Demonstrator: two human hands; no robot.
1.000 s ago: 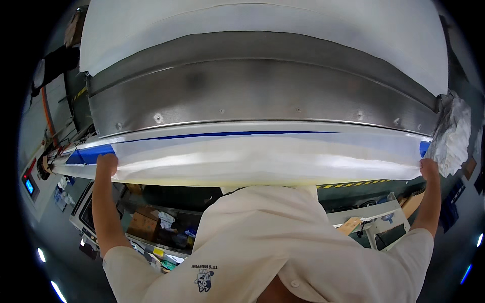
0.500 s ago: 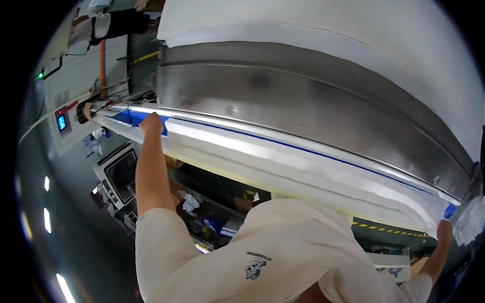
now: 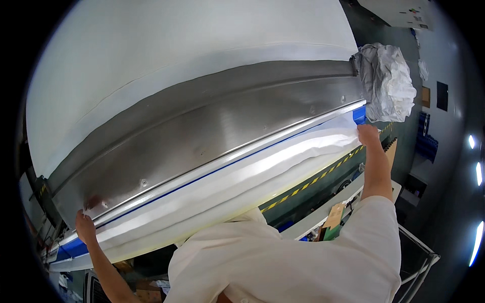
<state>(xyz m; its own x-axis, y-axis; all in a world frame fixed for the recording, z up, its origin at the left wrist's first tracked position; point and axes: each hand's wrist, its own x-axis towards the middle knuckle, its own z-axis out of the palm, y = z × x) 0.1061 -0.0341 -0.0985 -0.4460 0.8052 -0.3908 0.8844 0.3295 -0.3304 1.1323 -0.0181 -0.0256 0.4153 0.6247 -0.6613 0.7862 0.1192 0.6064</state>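
At the lower left of a long grey steel panel (image 3: 217, 121) is the bare left hand (image 3: 85, 227), finger grip impossible to tell, while a long thin white sheet (image 3: 230, 182) runs alongside to the bare right hand (image 3: 369, 135), fingers pinching its end, and a white board (image 3: 396, 12) bears illegible marks.

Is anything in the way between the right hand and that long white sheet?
Nothing that shows: the right hand is right at the end of the sheet. The crumpled bundle sits past that end, above the hand in the picture, not between them.
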